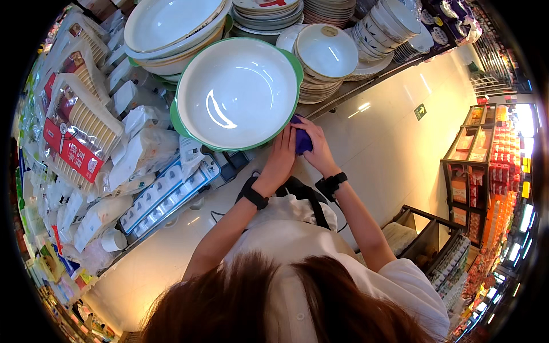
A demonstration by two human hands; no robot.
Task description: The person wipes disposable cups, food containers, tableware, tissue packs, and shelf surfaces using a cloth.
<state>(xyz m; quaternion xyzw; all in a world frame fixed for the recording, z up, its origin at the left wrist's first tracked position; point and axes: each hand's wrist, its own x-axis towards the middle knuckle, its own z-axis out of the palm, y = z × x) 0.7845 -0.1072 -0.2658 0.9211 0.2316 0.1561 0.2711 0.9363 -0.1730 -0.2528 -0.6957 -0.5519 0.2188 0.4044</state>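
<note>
A large white bowl (pixel 233 92) with a green rim and green side handles lies in front of me, at the edge of the display. My left hand (pixel 281 156) is at its near right rim, fingers close together; whether they grip the bowl or the cloth is not clear. In my right hand (pixel 316 143) is a bunched purple cloth (pixel 303 140), pressed between the fingers beside the left hand. Both wrists wear black bands.
Oval dishes (pixel 171 25) are stacked behind the bowl. To the right stand smaller bowls (pixel 327 51) on plates and tilted patterned bowls (pixel 377 32). Packaged paper cups (pixel 85 128) and ice trays (pixel 171 193) fill the left side. A shelf unit (pixel 469 158) stands across the tiled floor (pixel 386 128).
</note>
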